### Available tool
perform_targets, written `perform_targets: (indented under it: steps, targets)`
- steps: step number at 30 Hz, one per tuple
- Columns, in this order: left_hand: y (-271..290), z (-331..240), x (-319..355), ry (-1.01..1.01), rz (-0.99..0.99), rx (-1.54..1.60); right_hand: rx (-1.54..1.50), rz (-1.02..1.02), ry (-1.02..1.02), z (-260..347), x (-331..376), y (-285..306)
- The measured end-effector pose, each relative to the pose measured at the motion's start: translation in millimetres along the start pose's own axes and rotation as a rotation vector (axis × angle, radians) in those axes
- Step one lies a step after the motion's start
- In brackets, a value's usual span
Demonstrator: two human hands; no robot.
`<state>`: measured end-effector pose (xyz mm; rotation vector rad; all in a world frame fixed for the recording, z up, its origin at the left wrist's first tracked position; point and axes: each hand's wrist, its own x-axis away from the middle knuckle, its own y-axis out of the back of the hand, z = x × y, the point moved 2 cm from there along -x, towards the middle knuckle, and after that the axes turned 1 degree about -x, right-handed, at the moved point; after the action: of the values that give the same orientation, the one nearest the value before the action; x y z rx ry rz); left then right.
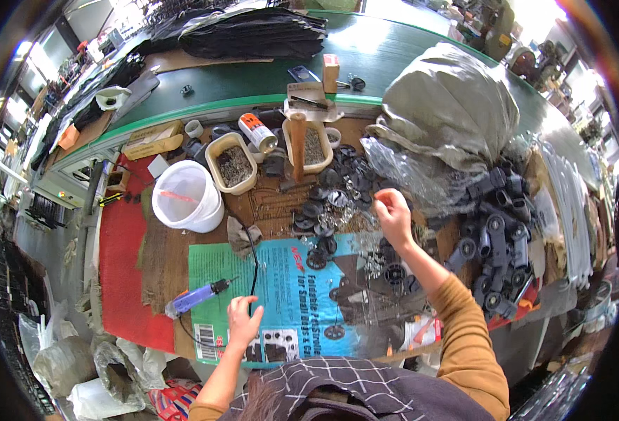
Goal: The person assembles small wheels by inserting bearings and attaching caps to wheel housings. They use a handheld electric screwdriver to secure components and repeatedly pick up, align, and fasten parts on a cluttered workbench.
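At the lower middle of the frame the person's left hand (242,319) lies flat with fingers spread on a teal printed carton sheet (281,281) that covers the surface, its grip holding nothing. Just left of it rests a blue electric screwdriver (196,297) with its cord trailing up. Right of centre, the right hand (393,212) is raised with fingertips pinched narrow; whether a small part sits between them cannot be told. Beneath and beyond it lie scattered black plastic wheels (323,210), with a heap of black wheel brackets (495,238) at right. Farther up stand a white bucket (185,196), two beige trays of screws (232,165) and a grey plastic bag (449,105).
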<state>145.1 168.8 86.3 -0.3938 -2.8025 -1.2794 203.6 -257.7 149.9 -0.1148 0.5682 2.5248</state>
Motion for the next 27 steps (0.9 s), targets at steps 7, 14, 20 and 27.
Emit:
perform_targets:
  steps: [7, 14, 20, 27]
  targets:
    - [-20.6, 18.3, -29.3, -0.200, 0.047, -0.446, 0.541, 0.382, 0.303, -17.5, -234.4, -132.2]
    - [-56.1, 51.1, -45.3, -0.164, 0.262, -0.538, 0.770, 0.407, 0.155, -44.5, -373.9, -213.8]
    - [-59.2, 62.4, -42.5, -0.152, 0.310, -0.508, 0.889, 0.413, 0.143, -57.3, -391.2, -252.3]
    - [-58.0, 61.8, -40.8, -0.185, 0.333, -0.626, 0.721, 0.365, 0.313, -40.4, -382.5, -267.2]
